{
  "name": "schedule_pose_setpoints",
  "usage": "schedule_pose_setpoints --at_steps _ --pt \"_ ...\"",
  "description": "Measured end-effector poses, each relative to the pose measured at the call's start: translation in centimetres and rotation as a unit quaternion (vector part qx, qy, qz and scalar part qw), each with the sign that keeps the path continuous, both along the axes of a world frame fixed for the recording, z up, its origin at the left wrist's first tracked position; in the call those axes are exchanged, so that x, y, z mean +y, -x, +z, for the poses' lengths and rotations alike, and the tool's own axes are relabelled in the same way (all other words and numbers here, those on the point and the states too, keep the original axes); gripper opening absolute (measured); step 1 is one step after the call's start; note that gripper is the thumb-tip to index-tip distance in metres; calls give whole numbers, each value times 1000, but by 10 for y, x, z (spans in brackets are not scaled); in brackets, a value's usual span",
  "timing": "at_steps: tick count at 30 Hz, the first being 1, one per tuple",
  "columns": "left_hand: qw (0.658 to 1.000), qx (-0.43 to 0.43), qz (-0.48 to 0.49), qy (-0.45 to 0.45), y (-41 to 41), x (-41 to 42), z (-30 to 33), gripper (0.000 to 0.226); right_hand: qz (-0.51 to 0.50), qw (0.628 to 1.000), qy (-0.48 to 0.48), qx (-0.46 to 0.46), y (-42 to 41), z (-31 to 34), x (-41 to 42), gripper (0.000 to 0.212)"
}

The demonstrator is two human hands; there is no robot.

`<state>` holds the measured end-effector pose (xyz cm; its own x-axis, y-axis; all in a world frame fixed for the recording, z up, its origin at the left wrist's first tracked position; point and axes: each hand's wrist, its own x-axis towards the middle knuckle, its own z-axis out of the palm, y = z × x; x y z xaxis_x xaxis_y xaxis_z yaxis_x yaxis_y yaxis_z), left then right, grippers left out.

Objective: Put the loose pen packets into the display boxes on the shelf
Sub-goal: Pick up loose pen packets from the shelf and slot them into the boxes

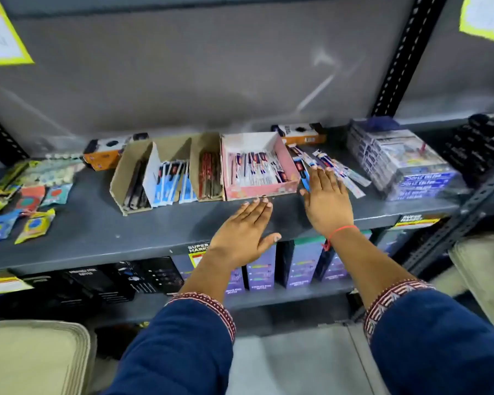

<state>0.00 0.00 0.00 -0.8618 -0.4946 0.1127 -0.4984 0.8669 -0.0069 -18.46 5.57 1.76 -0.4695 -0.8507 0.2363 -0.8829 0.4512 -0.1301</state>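
Observation:
A pink display box [290,163] holding pen packets sits on the grey shelf [97,223]. Left of it stand brown cardboard display boxes [120,178] with blue-white and red packets. Loose pen packets [344,172] lie fanned on the shelf right of the pink box. My right hand [327,201] lies flat, fingers apart, with its fingertips on the near end of those loose packets. Held flat with palm down, my left hand [247,229] has its fingertips touching the front wall of the pink box. Neither hand holds anything.
Stacked clear-wrapped colour boxes [402,163] stand at the right. Small orange boxes [103,155] sit behind the display boxes. Colourful flat packets [26,206] lie scattered at the left. Purple and black boxes [300,263] fill the shelf below. A black upright post [405,55] rises at the right.

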Motion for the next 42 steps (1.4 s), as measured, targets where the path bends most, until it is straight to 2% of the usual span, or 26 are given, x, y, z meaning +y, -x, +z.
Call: schedule_pose_setpoints --at_steps 6,10,16,21,23,26,27,29,32,38,42 --pt "998 -47 -21 -19 10 -29 -24 75 -53 993 -42 -98 20 -7 -23 38" --pt "999 -35 -28 -27 12 -42 -34 77 -83 986 -51 -135 35 -2 -44 38" --pt "999 -5 -31 -29 12 -41 -34 77 -119 956 -92 -252 54 10 -76 38" --pt "999 0 -27 -23 13 -43 -36 77 -125 942 -119 -289 60 13 -86 36" --pt "999 3 -28 -21 12 -43 -36 77 -126 925 -112 -342 65 12 -86 39" --pt "999 12 -29 -23 12 -42 -36 77 -124 907 -75 -395 69 14 -78 18" --pt "999 15 -28 -27 12 -42 -36 77 -124 896 -57 -422 69 13 -74 25" --pt "999 13 -26 -28 12 -41 -35 77 -123 857 -6 -500 65 11 -64 33" --pt "1000 -2 -23 -10 12 -40 -35 79 -136 793 82 -588 58 9 -46 32" --pt "1000 -11 5 -10 12 -37 -32 78 -140 721 185 -653 46 13 -8 30" --pt "999 -20 37 -34 10 -29 -27 76 -115 710 166 -674 41 20 11 23"
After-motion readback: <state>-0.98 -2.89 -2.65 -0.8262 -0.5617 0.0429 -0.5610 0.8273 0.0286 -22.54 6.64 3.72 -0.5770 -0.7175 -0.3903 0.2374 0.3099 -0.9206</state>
